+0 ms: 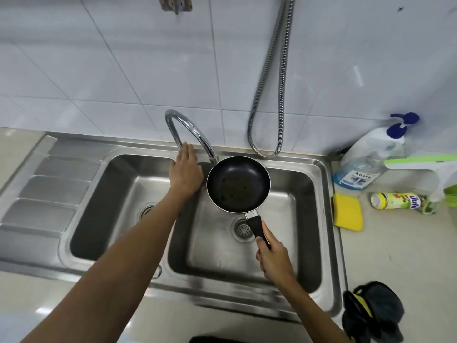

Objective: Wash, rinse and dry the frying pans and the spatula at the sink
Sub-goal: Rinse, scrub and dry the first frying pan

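A small black frying pan (238,184) hangs level over the right basin of the steel sink (324,219), under the spout of the curved chrome tap (190,131). My right hand (273,258) grips the pan's black handle. My left hand (185,172) reaches to the base of the tap with its fingers straight, touching it. No water is seen running. A second pan and a spatula are not in view.
A yellow sponge (347,215) lies on the counter right of the sink, beside a toppled dish-soap bottle (395,200) and a large pump bottle (366,167). A black and yellow cloth (373,315) sits at the front right. A metal hose (269,95) hangs on the tiled wall.
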Tool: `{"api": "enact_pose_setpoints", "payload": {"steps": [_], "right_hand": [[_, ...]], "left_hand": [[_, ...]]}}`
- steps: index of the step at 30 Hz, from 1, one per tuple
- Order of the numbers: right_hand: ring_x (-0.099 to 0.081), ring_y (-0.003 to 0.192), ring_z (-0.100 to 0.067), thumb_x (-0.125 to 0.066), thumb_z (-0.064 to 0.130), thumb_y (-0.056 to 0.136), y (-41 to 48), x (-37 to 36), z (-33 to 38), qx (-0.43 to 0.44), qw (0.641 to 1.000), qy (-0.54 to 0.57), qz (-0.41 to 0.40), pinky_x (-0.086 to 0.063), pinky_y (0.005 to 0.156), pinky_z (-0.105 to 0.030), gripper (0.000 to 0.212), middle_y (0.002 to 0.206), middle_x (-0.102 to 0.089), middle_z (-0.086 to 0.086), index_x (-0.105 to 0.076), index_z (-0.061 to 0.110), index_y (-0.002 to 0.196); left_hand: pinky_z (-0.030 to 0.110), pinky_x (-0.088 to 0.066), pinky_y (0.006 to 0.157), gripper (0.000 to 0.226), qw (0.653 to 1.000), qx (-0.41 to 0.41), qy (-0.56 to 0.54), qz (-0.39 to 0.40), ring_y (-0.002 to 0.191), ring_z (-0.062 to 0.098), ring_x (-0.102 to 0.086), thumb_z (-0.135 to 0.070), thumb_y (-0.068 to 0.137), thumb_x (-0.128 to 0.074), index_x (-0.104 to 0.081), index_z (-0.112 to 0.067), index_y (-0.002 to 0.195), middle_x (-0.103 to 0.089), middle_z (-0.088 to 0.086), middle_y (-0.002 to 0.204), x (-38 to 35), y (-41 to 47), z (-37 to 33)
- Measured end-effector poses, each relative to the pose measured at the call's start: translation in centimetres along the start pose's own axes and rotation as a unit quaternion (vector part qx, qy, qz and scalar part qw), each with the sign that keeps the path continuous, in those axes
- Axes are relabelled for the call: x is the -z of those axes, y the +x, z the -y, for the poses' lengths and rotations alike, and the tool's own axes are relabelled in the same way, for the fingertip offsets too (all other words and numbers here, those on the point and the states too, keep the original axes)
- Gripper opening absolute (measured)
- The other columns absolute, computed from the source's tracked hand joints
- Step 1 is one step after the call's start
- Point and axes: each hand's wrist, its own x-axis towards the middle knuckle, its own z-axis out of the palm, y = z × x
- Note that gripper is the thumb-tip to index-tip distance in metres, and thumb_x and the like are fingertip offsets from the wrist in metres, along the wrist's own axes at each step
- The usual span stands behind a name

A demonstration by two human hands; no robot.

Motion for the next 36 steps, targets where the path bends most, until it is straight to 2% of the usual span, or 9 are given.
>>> {"api": "enact_pose_setpoints", "payload": {"steps": [4,7,12,17,24,30,33,36], "right_hand": [[-0.038,0.047,-0.012,-0.052,0.025,0.103,0.9,-0.7,0.0,-0.011,1.0,0.008,0.004,-0.036,0.046,-0.025,0.054,0.053,-0.049,0.004,-0.038,0.051,0.149],[-0.039,0.048,-0.012,-0.052,0.024,0.104,1.3,-1.0,-0.1,-0.013,1.0,0.011,0.012,-0.037,0.047,-0.026,0.054,0.053,-0.049,0.006,-0.038,0.052,0.148],[-0.039,0.05,-0.012,-0.052,0.024,0.104,1.2,-1.1,-0.2,-0.002,1.0,0.005,0.028,-0.037,0.048,-0.027,0.054,0.053,-0.048,0.006,-0.037,0.053,0.147],[-0.037,0.051,-0.013,-0.053,0.024,0.104,1.3,-1.0,-0.4,0.0,0.999,0.002,0.036,-0.036,0.048,-0.027,0.054,0.055,-0.046,0.001,-0.036,0.054,0.146],[-0.035,0.053,-0.016,-0.053,0.023,0.103,1.4,-1.0,-1.2,0.001,1.0,0.003,0.028,-0.035,0.049,-0.027,0.054,0.052,-0.043,0.006,-0.04,0.049,0.149],[-0.036,0.054,-0.018,-0.052,0.023,0.104,1.3,-1.0,-1.4,0.0,1.0,0.01,0.021,-0.036,0.05,-0.031,0.054,0.055,-0.043,0.002,-0.038,0.051,0.148],[-0.037,0.054,-0.018,-0.052,0.022,0.104,1.4,-0.8,-1.4,0.001,1.0,0.009,0.021,-0.037,0.05,-0.031,0.054,0.055,-0.045,0.002,-0.037,0.049,0.149],[-0.035,0.055,-0.019,-0.052,0.022,0.104,1.6,-0.9,-1.4,0.0,1.0,0.011,0.021,-0.035,0.05,-0.031,0.054,0.056,-0.043,0.001,-0.038,0.047,0.15]], "left_hand": [[0.049,-0.028,0.122,0.069,0.999,0.023,-0.023,-0.027,0.158,0.027,-0.017,-0.024,0.105,-0.044,-0.012,-0.006,0.164,-0.01,0.01,0.173,-1.3,-1.3,0.7],[0.053,-0.033,0.119,0.075,0.999,0.032,-0.034,-0.027,0.159,0.029,-0.013,-0.02,0.103,-0.048,-0.007,-0.005,0.164,-0.004,0.012,0.173,-3.2,-3.3,1.7],[0.055,-0.033,0.117,0.074,0.998,0.05,-0.028,0.02,0.16,0.027,-0.005,-0.016,0.104,-0.041,0.0,-0.006,0.164,0.004,0.01,0.174,-5.6,-5.0,3.3],[0.058,-0.031,0.119,0.076,0.995,0.047,-0.016,0.085,0.161,0.022,0.003,-0.011,0.101,-0.037,0.005,-0.012,0.164,0.01,0.002,0.174,-8.1,-6.3,4.4],[0.06,-0.03,0.118,0.075,0.994,0.051,-0.026,0.092,0.161,0.022,0.004,-0.017,0.104,-0.039,0.005,-0.012,0.164,0.012,0.001,0.173,-8.0,-6.1,4.3],[0.055,-0.034,0.118,0.084,0.996,0.045,-0.002,0.083,0.161,0.023,0.003,-0.043,0.106,-0.044,0.005,-0.008,0.164,0.01,0.007,0.173,-7.5,-6.3,3.6],[0.057,-0.028,0.12,0.09,0.992,0.059,-0.054,0.099,0.16,0.024,0.005,-0.045,0.105,-0.049,0.009,-0.007,0.163,0.015,0.007,0.172,-7.6,-6.2,3.0],[0.058,-0.029,0.121,0.093,0.982,0.086,-0.137,0.097,0.16,0.028,0.002,-0.032,0.102,-0.055,0.01,-0.004,0.162,0.017,0.009,0.172,-8.1,-5.9,2.1]]}}
